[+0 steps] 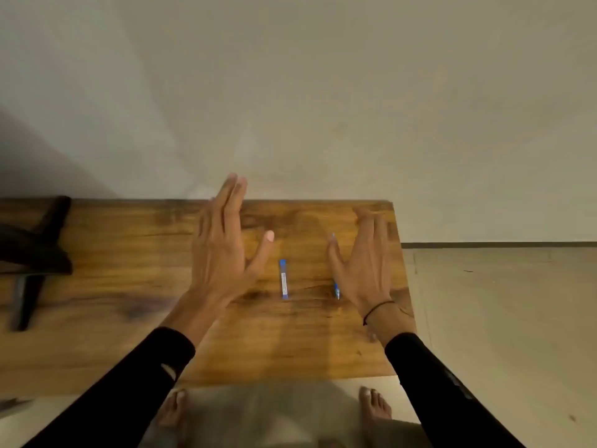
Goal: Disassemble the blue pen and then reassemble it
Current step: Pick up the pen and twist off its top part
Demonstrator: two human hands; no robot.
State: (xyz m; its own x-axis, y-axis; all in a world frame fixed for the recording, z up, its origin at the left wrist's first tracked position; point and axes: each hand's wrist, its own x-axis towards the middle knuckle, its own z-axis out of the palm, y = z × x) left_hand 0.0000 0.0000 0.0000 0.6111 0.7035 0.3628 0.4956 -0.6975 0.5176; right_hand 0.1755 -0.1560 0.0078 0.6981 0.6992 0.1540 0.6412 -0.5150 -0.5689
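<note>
A short blue and white pen piece (284,279) lies lengthwise on the wooden table (129,253), between my two hands. A second thin blue pen piece (336,290) lies to its right, partly hidden under the thumb side of my right hand (365,263). My right hand is flat above the table, fingers spread, holding nothing. My left hand (223,244) hovers left of the first piece, fingers straight and thumb out, also holding nothing. Both arms wear black sleeves; a thin dark band circles the right wrist.
A dark object (32,253) rests on the table's left end. The table's right edge (403,286) runs just beside my right hand, with pale floor beyond. A plain wall stands behind the table. My bare feet (374,405) show below the near edge.
</note>
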